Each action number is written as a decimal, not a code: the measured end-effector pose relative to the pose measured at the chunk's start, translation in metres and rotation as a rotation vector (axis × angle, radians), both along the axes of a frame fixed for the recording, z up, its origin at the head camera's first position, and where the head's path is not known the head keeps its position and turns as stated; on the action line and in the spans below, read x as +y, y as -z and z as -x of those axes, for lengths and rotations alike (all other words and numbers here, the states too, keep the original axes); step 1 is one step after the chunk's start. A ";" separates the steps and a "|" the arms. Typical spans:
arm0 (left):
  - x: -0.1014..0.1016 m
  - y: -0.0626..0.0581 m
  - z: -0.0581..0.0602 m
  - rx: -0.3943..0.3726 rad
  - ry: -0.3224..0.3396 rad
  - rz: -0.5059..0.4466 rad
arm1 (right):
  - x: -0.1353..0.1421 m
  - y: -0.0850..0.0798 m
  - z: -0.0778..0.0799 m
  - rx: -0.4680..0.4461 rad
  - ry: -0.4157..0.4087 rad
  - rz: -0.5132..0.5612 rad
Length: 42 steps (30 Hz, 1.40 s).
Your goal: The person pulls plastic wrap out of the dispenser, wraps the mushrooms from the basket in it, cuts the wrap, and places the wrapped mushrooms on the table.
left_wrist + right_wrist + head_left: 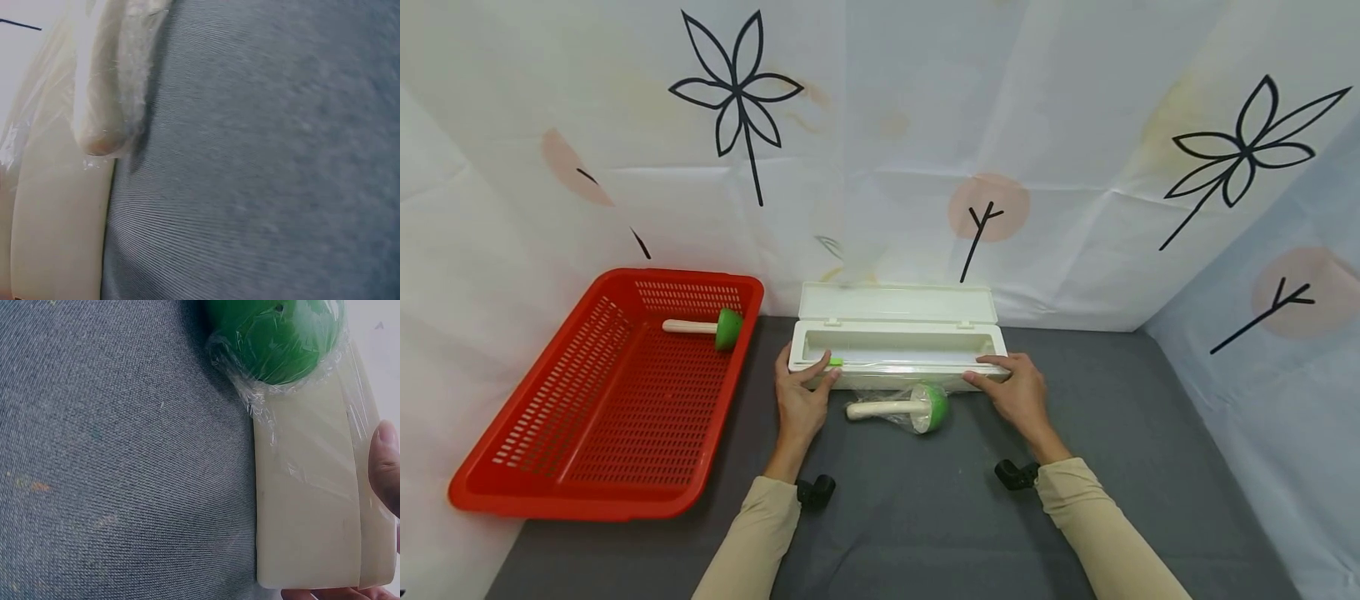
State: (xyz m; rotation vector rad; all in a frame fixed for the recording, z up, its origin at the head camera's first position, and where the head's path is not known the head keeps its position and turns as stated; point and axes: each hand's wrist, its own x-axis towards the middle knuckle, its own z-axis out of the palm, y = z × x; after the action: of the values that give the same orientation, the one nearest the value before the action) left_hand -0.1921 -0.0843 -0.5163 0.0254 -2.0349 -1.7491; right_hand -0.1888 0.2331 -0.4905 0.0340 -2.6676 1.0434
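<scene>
A white cling film dispenser (898,380) lies against the back wall with its lid (897,302) tipped open. My left hand (800,406) grips its left end, index finger and thumb near a small green slider (836,362). At the right end my right hand (1017,392) holds it, thumb at the front edge; in the right wrist view, fingertips (325,594) curl round the end. Directly before the dispenser lies a mushroom-shaped thing with a green domed head (934,407) and pale handle (103,119), wrapped in clear film (250,394).
A red slotted basket (625,392) stands to the left. Inside it lies a similar green-headed thing (727,329) with a pale handle. Grey cloth (925,517) covers the table, and a white patterned sheet (887,125) hangs behind.
</scene>
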 end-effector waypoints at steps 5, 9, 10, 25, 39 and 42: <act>0.002 -0.003 -0.001 -0.075 -0.023 0.046 | 0.001 0.000 0.001 -0.023 0.001 -0.007; 0.005 -0.005 -0.001 -0.103 -0.019 0.059 | 0.001 0.000 0.001 -0.040 -0.001 -0.008; 0.006 -0.005 -0.001 -0.105 -0.017 0.064 | 0.000 0.000 0.001 -0.042 -0.001 -0.008; 0.001 -0.004 -0.005 -0.088 -0.001 0.138 | -0.003 0.000 0.001 -0.041 0.008 -0.003; -0.010 -0.003 -0.001 -0.138 0.146 0.326 | -0.001 0.001 0.000 -0.050 0.004 0.011; -0.015 -0.004 0.001 -0.140 0.150 0.325 | 0.000 0.001 0.001 -0.053 0.009 0.014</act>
State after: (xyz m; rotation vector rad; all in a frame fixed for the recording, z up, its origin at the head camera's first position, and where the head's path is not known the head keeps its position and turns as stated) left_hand -0.1933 -0.0995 -0.5120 -0.1115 -2.4578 -1.5154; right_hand -0.1895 0.2327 -0.4916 -0.0078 -2.7049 1.0745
